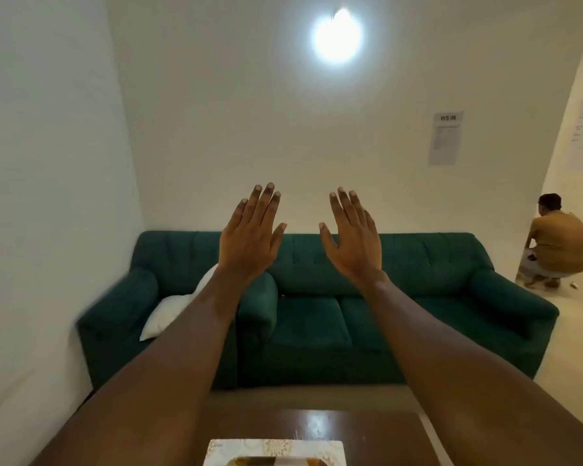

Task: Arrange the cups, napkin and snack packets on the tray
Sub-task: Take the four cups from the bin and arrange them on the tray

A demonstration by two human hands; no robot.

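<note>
**Both hands raised and empty, the tray far below them**

Nearest to the person, at the bottom edge of the view, stands a dark wooden table [367, 428]. On it lies a pale patterned mat [236, 447], and on the mat I see only the top rim of something yellow-brown, probably the tray [273, 461]. It is cut off by the edge, so I cannot tell what is on it. No cups, napkin or packets are visible at all.

Well above and beyond the table, both bare arms reach forward. The left hand [249, 235] and the right hand [352, 238] are lifted with the backs toward the person, fingers stretched out and spread a little. Both are released; they hold nothing and touch nothing. They are near each other but apart.

Behind the hands is a green sofa [350, 317], with a white pillow [169, 314] below and to the left of the left hand. Further still is the white wall with a bright lamp [338, 37] and a paper sheet [446, 137]. Far to the right of the right hand a second person [556, 243] crouches on the floor.

I judge the arranging is not in progress here. The risk: the head looks up, away from the table, so if the hands come down without the eyes following, they may knock the tray or whatever stands on it.
</note>
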